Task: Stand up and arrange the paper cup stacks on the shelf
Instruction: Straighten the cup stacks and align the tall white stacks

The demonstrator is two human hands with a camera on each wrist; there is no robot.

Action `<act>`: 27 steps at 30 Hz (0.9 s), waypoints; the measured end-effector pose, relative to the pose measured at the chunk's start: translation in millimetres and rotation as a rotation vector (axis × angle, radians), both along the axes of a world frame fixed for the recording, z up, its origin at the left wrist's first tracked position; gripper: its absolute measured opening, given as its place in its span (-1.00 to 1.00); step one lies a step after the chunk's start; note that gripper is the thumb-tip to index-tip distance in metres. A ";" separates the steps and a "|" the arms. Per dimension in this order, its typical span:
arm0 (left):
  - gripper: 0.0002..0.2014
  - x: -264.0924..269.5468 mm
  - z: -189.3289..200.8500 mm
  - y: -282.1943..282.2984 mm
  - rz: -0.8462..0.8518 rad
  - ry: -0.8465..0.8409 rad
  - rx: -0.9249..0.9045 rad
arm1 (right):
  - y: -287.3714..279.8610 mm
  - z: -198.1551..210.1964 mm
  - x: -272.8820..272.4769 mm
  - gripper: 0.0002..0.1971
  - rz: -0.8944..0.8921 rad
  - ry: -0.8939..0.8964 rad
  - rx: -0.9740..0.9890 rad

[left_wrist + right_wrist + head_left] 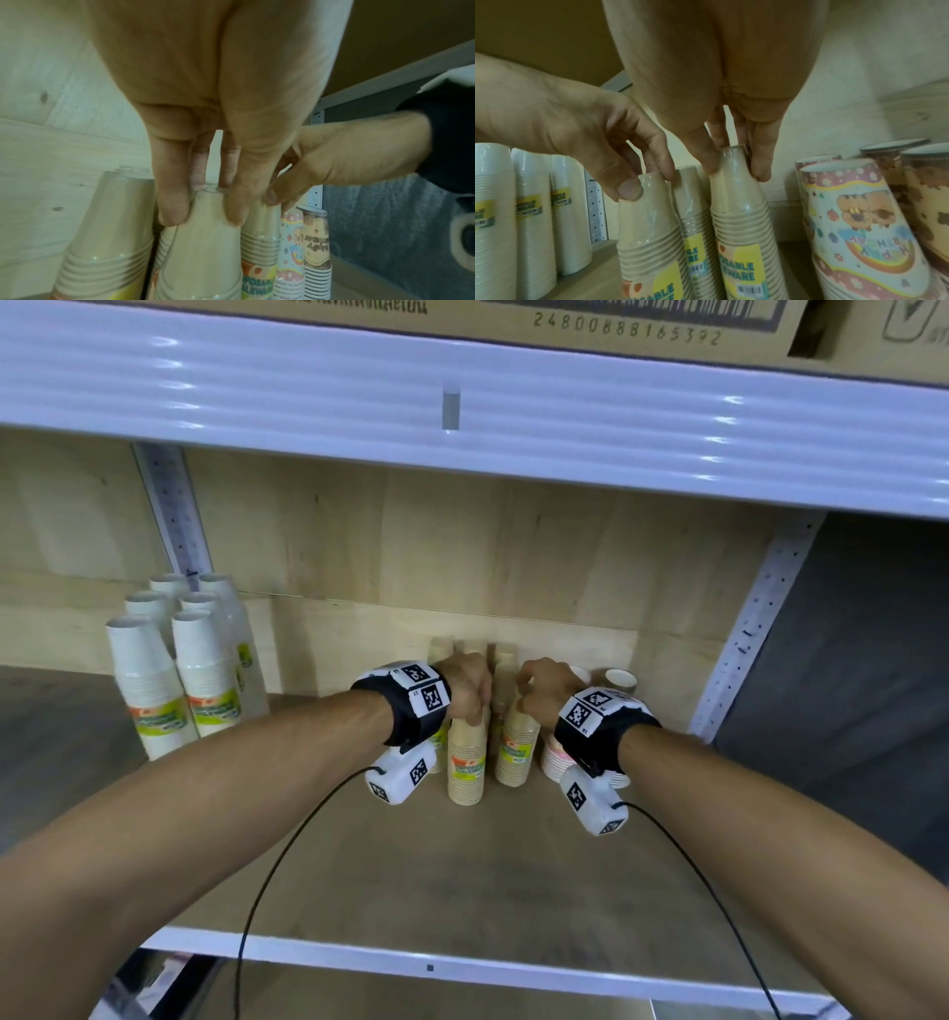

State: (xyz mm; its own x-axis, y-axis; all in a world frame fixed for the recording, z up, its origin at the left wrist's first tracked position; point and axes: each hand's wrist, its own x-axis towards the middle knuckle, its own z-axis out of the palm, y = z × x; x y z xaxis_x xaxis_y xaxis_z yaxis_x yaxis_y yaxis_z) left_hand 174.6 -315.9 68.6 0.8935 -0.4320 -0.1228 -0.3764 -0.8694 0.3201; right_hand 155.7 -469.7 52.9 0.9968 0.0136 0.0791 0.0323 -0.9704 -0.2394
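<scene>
Wooden shelf [462, 875] boards run under a white metal beam, with a pale plywood back panel behind. White stacks [174, 680] stand in a tidy group at the left; patterned stacks [859, 223] stand at the right. Between them, toward the back, are the tan stacks [466, 762], all upright in clear wrap.

The step in hand looks like final alignment of the tan group rather than standing anything up. The left hand [464, 685] pinches the top of one tan stack, thumb on one side and fingers on the other, narrowly closed around it. The right hand [544, 685] does the same on the neighbouring tan stack [741, 223], fingertips curled round its top end. The two hands are just beside each other.

Next, judging by the gap between them, the two stacks want nudging together and squaring into rows. Gripped so high, a tall stack could tip, so the push should be gentle.
</scene>
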 end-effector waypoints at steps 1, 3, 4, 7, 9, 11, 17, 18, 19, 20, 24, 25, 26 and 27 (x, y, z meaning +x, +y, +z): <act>-0.66 1.6 -1.1 -0.1 -0.002 0.005 -0.006 | 0.2 -0.6 2.4 -0.73 0.006 -0.002 -0.001; -0.67 3.8 -2.7 -0.8 -0.015 0.008 -0.011 | 0.1 -1.9 6.2 -0.73 0.012 -0.001 0.005; -0.67 4.5 -3.2 -1.2 -0.019 0.010 -0.012 | 0.2 -2.7 8.2 -0.73 0.012 -0.002 0.017; -0.69 7.0 -5.5 -2.3 -0.032 0.008 -0.004 | 1.6 -6.2 13.9 -0.73 0.016 -0.013 0.060; -0.70 8.3 -6.6 -3.0 -0.038 0.006 0.007 | 3.9 -8.3 16.4 -0.75 0.022 -0.013 0.068; -0.68 9.9 -7.6 -3.6 -0.038 0.009 0.008 | 6.2 -10.6 17.7 -0.77 0.032 -0.012 0.062; -0.68 12.0 -8.3 -1.6 -0.033 0.016 -0.002 | 8.3 -13.0 18.8 -0.76 0.058 -0.019 0.105; -0.68 12.1 -8.4 -1.2 -0.030 0.018 -0.006 | 7.8 -13.0 19.4 -0.76 0.064 -0.020 0.110; -0.68 12.4 -8.6 -0.9 -0.030 0.017 -0.008 | 7.8 -12.5 19.1 -0.76 0.068 -0.018 0.111; -0.67 12.4 -8.7 -0.6 -0.030 0.017 -0.009 | 7.8 -12.8 19.1 -0.76 0.070 -0.019 0.108; -0.67 11.0 -7.3 0.7 -0.035 0.012 -0.004 | 9.4 -13.2 18.4 -0.76 0.053 -0.032 0.093; -0.67 10.4 -6.6 1.4 -0.036 0.012 -0.005 | 9.9 -12.6 17.9 -0.76 0.048 -0.028 0.091; -0.68 9.7 -5.2 2.1 -0.035 0.012 -0.007 | 9.9 -11.9 17.7 -0.75 0.044 -0.021 0.091; -0.68 9.2 -3.8 3.1 -0.033 0.010 -0.008 | 10.0 -10.2 16.8 -0.75 0.042 -0.008 0.094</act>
